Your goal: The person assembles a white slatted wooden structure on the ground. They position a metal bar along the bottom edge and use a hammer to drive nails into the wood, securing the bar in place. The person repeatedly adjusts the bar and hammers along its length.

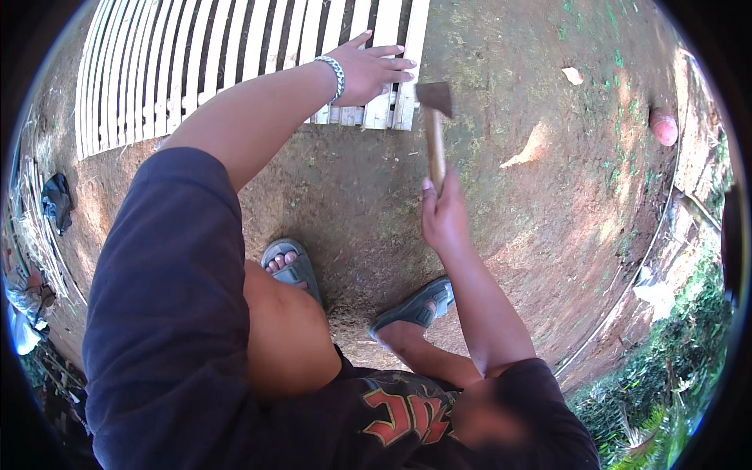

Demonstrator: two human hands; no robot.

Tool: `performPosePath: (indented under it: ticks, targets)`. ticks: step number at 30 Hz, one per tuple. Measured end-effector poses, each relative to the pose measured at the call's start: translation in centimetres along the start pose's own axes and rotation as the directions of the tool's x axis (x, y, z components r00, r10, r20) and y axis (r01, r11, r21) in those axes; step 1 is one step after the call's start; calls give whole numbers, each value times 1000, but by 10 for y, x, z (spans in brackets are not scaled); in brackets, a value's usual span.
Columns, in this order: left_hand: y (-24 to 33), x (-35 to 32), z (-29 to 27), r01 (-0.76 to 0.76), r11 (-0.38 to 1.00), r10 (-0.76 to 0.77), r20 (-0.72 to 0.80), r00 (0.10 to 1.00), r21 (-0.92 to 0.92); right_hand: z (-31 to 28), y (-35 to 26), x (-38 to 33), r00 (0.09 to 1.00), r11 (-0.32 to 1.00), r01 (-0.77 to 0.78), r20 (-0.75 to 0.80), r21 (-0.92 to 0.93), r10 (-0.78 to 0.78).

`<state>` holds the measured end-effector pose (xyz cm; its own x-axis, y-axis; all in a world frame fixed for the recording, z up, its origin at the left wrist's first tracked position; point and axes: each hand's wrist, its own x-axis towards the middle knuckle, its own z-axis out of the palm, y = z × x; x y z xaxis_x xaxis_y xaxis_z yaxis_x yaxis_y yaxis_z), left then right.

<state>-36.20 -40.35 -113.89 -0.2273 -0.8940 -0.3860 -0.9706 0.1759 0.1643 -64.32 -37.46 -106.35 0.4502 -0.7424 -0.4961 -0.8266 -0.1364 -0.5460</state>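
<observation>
A panel of pale wooden or bamboo slats [257, 48] lies on the ground at the far side, its strips side by side with gaps between. My left hand [366, 72], a braided band on its wrist, rests over the panel's right end with its fingers spread and nothing in them. To the right, my right hand [445, 211] is closed round the light wooden handle of a hatchet [435, 149]. Its dark, slightly blurred head points away from me, just beside the panel's right edge. Whether the head touches anything cannot be made out.
My sandalled feet stand on brown bare earth, the left sandal [293, 266] and the right sandal [413, 305] below the panel. A reddish rounded object [663, 127] sits at far right. A black item [57, 204] lies at left. Green plants [666, 384] grow at lower right.
</observation>
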Motion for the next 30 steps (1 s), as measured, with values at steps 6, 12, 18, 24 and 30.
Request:
performPosePath:
  ticks: [6, 12, 18, 24, 30]
  targets:
    - [1, 3, -2, 5, 1000, -5, 44, 999, 14, -20, 12, 13, 967, 946, 223, -71, -235, -246]
    - [-2, 1, 1, 12, 998, -12, -10, 1000, -54, -41, 12, 39, 996, 895, 86, 61, -437, -65]
    - [-4, 2, 2, -5, 1000, 5, 15, 1000, -13, -41, 17, 31, 960, 883, 275, 51, -380, -277]
    - [-2, -3, -3, -1, 999, 2, 36, 999, -39, -49, 16, 33, 981, 873, 191, 47, -449, -191]
    - [-5, 4, 2, -29, 998, 29, 13, 999, -64, -47, 27, 43, 986, 846, 160, 120, -508, -114]
